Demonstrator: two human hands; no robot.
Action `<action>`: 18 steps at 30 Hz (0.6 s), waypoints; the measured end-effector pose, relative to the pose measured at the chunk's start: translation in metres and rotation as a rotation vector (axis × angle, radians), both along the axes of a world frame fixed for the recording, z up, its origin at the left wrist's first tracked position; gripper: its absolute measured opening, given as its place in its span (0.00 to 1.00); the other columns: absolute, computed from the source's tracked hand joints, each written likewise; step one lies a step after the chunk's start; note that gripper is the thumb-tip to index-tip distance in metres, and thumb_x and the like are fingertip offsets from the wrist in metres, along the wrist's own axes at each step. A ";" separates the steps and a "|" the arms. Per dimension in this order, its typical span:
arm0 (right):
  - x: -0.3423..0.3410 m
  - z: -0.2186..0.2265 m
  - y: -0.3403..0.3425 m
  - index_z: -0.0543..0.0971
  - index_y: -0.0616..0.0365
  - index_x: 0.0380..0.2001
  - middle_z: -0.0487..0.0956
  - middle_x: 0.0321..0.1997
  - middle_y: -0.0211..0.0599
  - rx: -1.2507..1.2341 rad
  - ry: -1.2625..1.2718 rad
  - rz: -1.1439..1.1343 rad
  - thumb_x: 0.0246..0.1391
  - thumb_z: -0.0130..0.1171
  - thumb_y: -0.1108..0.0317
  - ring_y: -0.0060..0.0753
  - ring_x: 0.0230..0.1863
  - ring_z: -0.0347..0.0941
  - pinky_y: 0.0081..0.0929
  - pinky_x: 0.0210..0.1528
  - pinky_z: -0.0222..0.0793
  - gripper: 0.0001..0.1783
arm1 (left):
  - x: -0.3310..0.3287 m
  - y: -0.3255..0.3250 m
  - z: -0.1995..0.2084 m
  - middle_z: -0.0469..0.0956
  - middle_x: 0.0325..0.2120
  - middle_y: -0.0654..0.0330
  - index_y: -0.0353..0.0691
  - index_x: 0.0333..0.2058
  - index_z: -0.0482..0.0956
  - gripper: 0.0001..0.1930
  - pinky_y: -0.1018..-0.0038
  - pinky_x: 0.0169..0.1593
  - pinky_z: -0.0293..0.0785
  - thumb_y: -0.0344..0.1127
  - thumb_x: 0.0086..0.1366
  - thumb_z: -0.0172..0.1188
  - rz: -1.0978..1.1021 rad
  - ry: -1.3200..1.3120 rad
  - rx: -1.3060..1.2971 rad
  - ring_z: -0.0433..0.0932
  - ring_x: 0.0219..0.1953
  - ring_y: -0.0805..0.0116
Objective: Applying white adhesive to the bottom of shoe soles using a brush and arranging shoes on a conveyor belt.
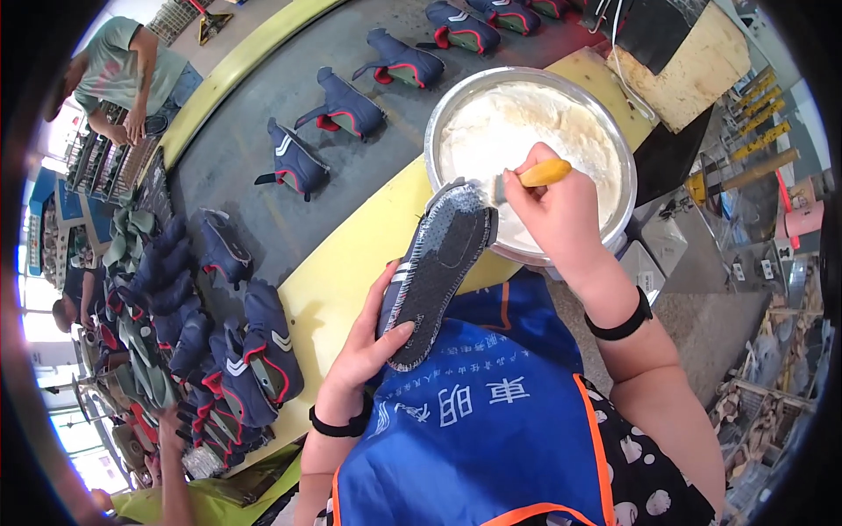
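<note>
My left hand (361, 349) grips a dark blue shoe upper (438, 267), its stitched grey underside turned up and its far end tilted away from me. My right hand (561, 210) is closed on a brush (545, 172) with a yellow handle. The bristles touch the far end of the underside, where a wet whitish coat shows along the stitched edge. Just beyond and below my right hand stands a metal basin (626, 167) of thick white paste (548, 114). The hand hides part of the paste.
Several blue shoe uppers with red trim (340, 105) sit spaced along a dark belt (254, 105) with a yellow border (329, 250). More uppers (237, 377) are heaped at left. A co-worker (123, 70) stands across the belt; another person's arm (175, 473) reaches in at lower left.
</note>
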State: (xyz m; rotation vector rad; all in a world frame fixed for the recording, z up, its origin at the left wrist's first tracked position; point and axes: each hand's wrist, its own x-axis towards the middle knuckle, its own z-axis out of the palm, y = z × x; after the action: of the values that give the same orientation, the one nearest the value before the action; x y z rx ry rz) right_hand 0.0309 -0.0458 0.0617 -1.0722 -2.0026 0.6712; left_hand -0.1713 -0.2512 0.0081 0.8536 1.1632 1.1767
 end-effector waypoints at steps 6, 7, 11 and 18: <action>0.006 -0.002 -0.023 0.68 0.59 0.24 0.74 0.18 0.38 -0.104 -0.012 0.014 0.57 0.65 0.67 0.36 0.19 0.72 0.31 0.25 0.67 0.16 | 0.004 -0.006 -0.002 0.64 0.64 0.48 0.38 0.73 0.46 0.43 0.68 0.68 0.57 0.32 0.65 0.60 0.011 0.014 0.035 0.66 0.65 0.62; 0.008 -0.002 -0.033 0.68 0.59 0.24 0.73 0.18 0.37 -0.109 -0.026 -0.007 0.58 0.65 0.68 0.33 0.18 0.71 0.30 0.25 0.66 0.16 | 0.005 -0.008 -0.001 0.65 0.64 0.48 0.38 0.73 0.45 0.43 0.68 0.68 0.58 0.32 0.65 0.60 0.010 0.029 0.031 0.66 0.65 0.62; 0.017 0.002 -0.071 0.69 0.59 0.24 0.72 0.17 0.37 -0.205 0.106 0.110 0.59 0.65 0.68 0.27 0.18 0.67 0.27 0.24 0.65 0.16 | 0.006 -0.008 -0.002 0.65 0.63 0.48 0.38 0.73 0.45 0.42 0.68 0.68 0.58 0.32 0.65 0.59 0.004 0.051 0.043 0.66 0.65 0.61; 0.016 0.008 -0.057 0.70 0.61 0.24 0.72 0.16 0.40 -0.170 -0.021 0.084 0.57 0.66 0.65 0.39 0.17 0.71 0.32 0.23 0.65 0.16 | 0.004 -0.012 -0.005 0.62 0.65 0.48 0.38 0.73 0.46 0.43 0.66 0.69 0.56 0.34 0.65 0.60 -0.002 0.128 0.072 0.63 0.67 0.60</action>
State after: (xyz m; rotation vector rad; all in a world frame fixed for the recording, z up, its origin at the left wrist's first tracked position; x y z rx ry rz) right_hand 0.0465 -0.1028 0.0697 -1.1012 -2.0467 0.8910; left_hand -0.1669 -0.2628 0.0029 0.9969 1.2287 1.1818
